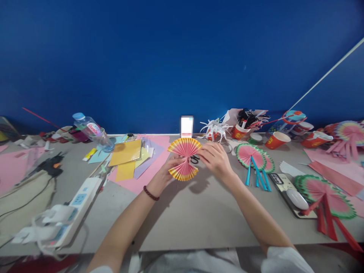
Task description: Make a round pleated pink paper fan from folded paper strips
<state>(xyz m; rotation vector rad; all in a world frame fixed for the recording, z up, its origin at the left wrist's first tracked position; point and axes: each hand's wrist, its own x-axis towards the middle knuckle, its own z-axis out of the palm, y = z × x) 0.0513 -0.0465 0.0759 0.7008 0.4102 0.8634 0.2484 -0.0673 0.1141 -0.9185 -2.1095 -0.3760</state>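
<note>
Currently, raised over the grey surface (pixel 176 223): a pleated pink-and-yellow paper fan (pixel 187 147), two halves spread from a narrow waist. Right hand (pixel 215 157) has fingers bent nearly together at the upper half's right edge, firm pinch or mere touch cannot be told; left hand (pixel 172 167) has fingers closed on the fan near its waist, partly hidden. Risk, as judged: a hard tug could tear pleats, a slack left hold could let the waist slip.
</note>
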